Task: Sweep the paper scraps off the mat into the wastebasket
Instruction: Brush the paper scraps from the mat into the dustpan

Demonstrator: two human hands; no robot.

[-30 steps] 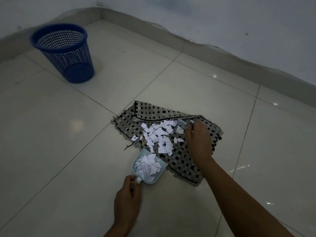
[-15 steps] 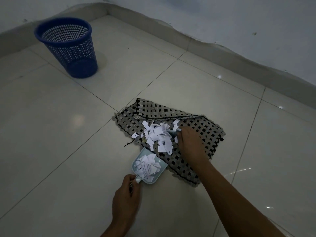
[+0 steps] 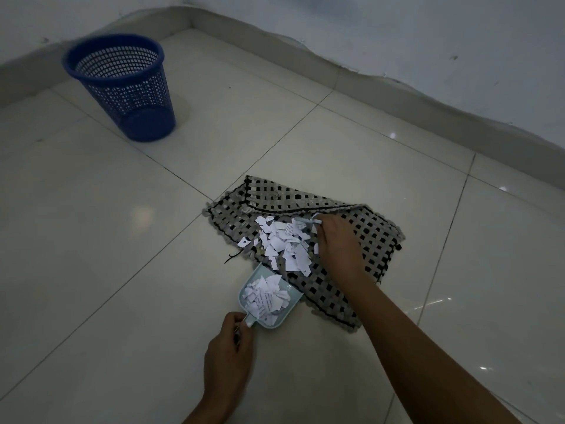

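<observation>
A black-and-grey woven mat (image 3: 360, 228) lies on the tiled floor, its far edge folded over. White paper scraps (image 3: 284, 243) are heaped on its left part. My right hand (image 3: 337, 246) grips a small pale-blue brush (image 3: 307, 221) at the right side of the heap. My left hand (image 3: 227, 362) holds the handle of a light-blue dustpan (image 3: 293, 296) whose mouth meets the mat's near-left edge; several scraps lie in the pan. A blue mesh wastebasket (image 3: 122, 87) stands upright at the far left.
Glossy pale floor tiles (image 3: 107, 255) surround the mat. The wall and skirting (image 3: 397, 93) run diagonally behind it, meeting a corner near the wastebasket. A dark thread (image 3: 234, 257) trails from the mat's left edge.
My right hand swept the brush left into the scrap heap, then drew back up and right to the heap's far side. The heap is tighter. The dustpan stayed put.
</observation>
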